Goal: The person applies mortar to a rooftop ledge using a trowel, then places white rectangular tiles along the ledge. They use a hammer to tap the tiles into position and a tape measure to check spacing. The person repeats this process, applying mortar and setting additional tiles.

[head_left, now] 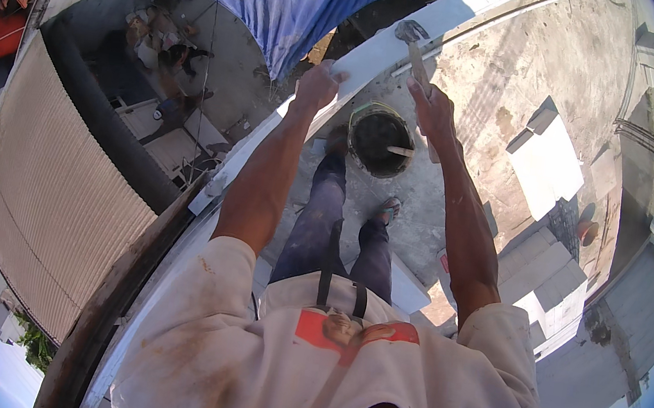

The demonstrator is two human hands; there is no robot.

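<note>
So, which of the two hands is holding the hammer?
The right hand, closed around the hammer; the left hand is at the edge of the white wall, without a hammer.

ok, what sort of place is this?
Probably an outdoor construction site: stacked rectangular pale grey blocks, a round dark bucket on the rough concrete floor, and a grey metal-headed hammer in the person's right hand.

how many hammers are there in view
1: a hammer with grey metal head and pale handle, gripped in the right hand, near the dark round bucket; others may be hidden.
</note>
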